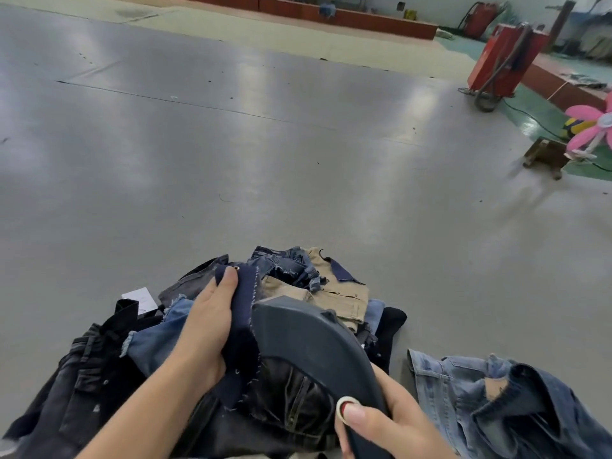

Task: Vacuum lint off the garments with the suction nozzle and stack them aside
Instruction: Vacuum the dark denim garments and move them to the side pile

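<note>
While your right hand (381,422) curls around the handle of the dark grey suction nozzle (308,346), your thumb lies flat on the white ring-shaped button (345,409) near its back end. That nozzle slants up and away from you, its broad head lying over the garments directly ahead. Your left hand (207,323) grips a strip of dark navy fabric (241,313), thumb stretched up along it towards a small metal rivet, the other fingers tucked under the cloth and out of sight. Beneath both hands sits the pile of garments (185,352): black and faded grey denim nearest you and to the left, mid-blue pieces between, frayed blue denim and a tan garment (337,293) at the far side. A white tag (140,298) pokes out at the pile's left edge. Just to your right, apart from the pile, a light blue ripped denim piece (490,399) lies spread on the grey table surface (231,144). Well beyond, at the far right, stand a small wooden stool (544,157), a pink fan (592,127) and a red machine (503,59) with a dark hose hanging down its front.
</note>
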`<state>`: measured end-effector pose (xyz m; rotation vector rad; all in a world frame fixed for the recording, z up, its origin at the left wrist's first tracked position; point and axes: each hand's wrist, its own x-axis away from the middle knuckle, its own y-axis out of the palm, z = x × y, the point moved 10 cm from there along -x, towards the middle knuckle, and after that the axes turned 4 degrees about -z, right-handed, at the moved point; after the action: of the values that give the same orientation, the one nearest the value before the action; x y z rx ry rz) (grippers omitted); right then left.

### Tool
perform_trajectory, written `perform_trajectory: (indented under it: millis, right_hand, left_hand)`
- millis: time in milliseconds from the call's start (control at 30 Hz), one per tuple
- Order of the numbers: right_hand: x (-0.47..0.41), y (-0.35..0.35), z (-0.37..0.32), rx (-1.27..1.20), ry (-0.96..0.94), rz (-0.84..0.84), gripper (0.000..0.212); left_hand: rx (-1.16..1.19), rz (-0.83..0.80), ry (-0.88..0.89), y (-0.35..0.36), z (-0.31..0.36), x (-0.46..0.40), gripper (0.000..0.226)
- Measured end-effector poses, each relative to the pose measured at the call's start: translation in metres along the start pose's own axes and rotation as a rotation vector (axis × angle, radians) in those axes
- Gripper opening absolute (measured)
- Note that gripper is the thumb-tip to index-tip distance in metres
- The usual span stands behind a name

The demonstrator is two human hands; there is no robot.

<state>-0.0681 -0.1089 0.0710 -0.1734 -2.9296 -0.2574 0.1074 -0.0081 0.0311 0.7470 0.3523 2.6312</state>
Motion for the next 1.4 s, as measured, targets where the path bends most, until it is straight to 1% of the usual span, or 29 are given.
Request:
perform_trajectory:
  millis: [67,133,267,333,400,500,567,700,733,833,900,1033,1067,1133,1200,1233,1300,1400]
  right_hand:
    - [-0.001,0.003,0.004,0.026,0.033,-0.015,0.064]
    - [-0.003,0.001,0.007,0.035,0.04,0.005,0.061]
    - [-0.006,-0.009,0.014,-0.094,0.076,0.079,0.048]
    - [-0.008,-0.011,0.013,-0.135,0.076,0.104,0.049]
    - [-0.009,-0.008,0.014,-0.158,0.091,0.103,0.05]
    - [-0.007,0.001,0.017,-0.163,0.118,0.041,0.054]
    - [-0.005,0.001,0.018,-0.123,0.114,0.024,0.05]
    - [-0.005,-0.004,0.018,-0.132,0.131,0.027,0.053]
    - [-0.006,-0.006,0.018,-0.147,0.134,0.036,0.051]
    - [-0.012,-0.017,0.015,-0.154,0.094,0.106,0.03]
    - [-0.015,-0.022,0.013,-0.164,0.06,0.149,0.025]
    - [-0.011,-0.03,0.013,-0.194,0.04,0.194,0.028]
    - [-0.009,-0.03,0.013,-0.191,0.045,0.175,0.03]
    - [-0.004,-0.024,0.016,-0.164,0.089,0.082,0.033]
    - [0.001,-0.013,0.021,-0.136,0.138,-0.014,0.041]
    - [0.001,-0.01,0.023,-0.115,0.143,-0.036,0.045]
    - [-0.003,-0.009,0.023,-0.082,0.137,-0.015,0.045]
    - [-0.01,-0.02,0.018,-0.092,0.116,0.1,0.032]
  left_hand:
    - [-0.022,-0.003,-0.007,0.004,-0.007,-0.009,0.02]
    - [-0.045,-0.022,-0.006,0.01,-0.014,-0.013,0.019]
    - [-0.044,-0.136,0.026,0.027,-0.02,-0.014,0.024]
    - [-0.062,-0.158,0.046,0.029,-0.02,-0.014,0.025]
    - [-0.06,-0.157,0.053,0.027,-0.018,-0.015,0.025]
    - [-0.017,-0.131,0.04,0.019,-0.015,-0.02,0.023]
    - [-0.015,-0.109,0.045,0.013,-0.012,-0.024,0.022]
    - [-0.078,-0.128,0.073,0.013,-0.013,-0.027,0.022]
    - [-0.108,-0.147,0.092,0.016,-0.014,-0.026,0.024]
    - [-0.182,-0.179,0.135,0.024,-0.016,-0.023,0.029]
    - [-0.198,-0.188,0.141,0.026,-0.018,-0.023,0.03]
    - [-0.166,-0.153,0.103,0.02,-0.018,-0.028,0.023]
    - [-0.138,-0.144,0.091,0.018,-0.016,-0.029,0.022]
    - [-0.1,-0.123,0.083,0.013,-0.012,-0.03,0.021]
    - [-0.12,-0.119,0.099,0.012,-0.01,-0.03,0.023]
    - [-0.157,-0.121,0.117,0.013,-0.009,-0.03,0.024]
    - [-0.243,-0.138,0.177,0.017,-0.008,-0.027,0.025]
    - [-0.356,-0.187,0.249,0.025,-0.005,-0.022,0.027]
